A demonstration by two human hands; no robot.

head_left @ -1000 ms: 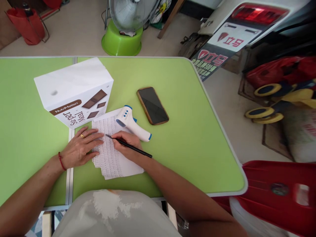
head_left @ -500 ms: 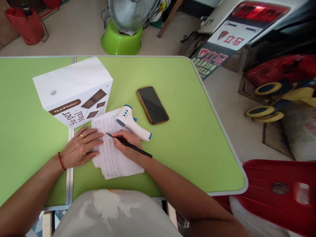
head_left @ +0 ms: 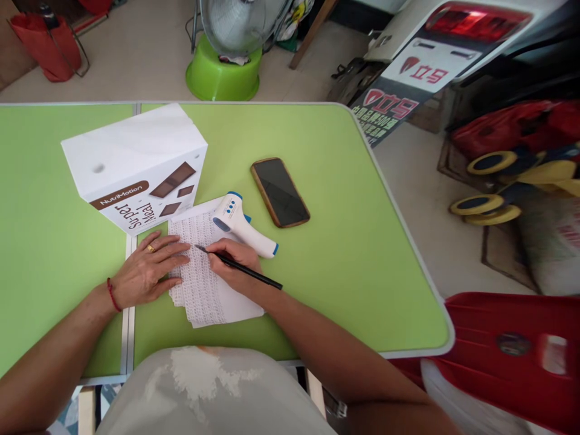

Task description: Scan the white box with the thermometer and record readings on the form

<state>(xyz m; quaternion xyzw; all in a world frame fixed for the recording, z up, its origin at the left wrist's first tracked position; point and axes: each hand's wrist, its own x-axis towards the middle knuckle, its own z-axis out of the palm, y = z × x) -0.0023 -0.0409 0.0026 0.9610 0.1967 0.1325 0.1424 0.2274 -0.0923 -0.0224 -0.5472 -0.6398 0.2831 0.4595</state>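
Several sheets of paper [head_left: 203, 290] covered in rows of handwriting lie on the green table [head_left: 353, 254]. My left hand [head_left: 149, 269], with a gold ring and a red wrist cord, lies flat with fingers spread over the left edge of the sheets. Between the fingers of my right hand [head_left: 235, 263] is a black pen [head_left: 247, 270], its tip at the written lines. A white and blue infrared thermometer [head_left: 244, 226] lies across the top right of the paper, just beyond my right hand.
A white NutriMotion box [head_left: 140, 163] stands beyond my left hand. A smartphone [head_left: 280, 192] in a brown case lies right of the thermometer. Past the table are a fan [head_left: 240, 27] on a green tub [head_left: 222, 75] and a red plastic chair [head_left: 498, 344] at right.
The pen's rear end has shifted very slightly to the right. Both hands, the paper and the other objects stay in nearly the same places.
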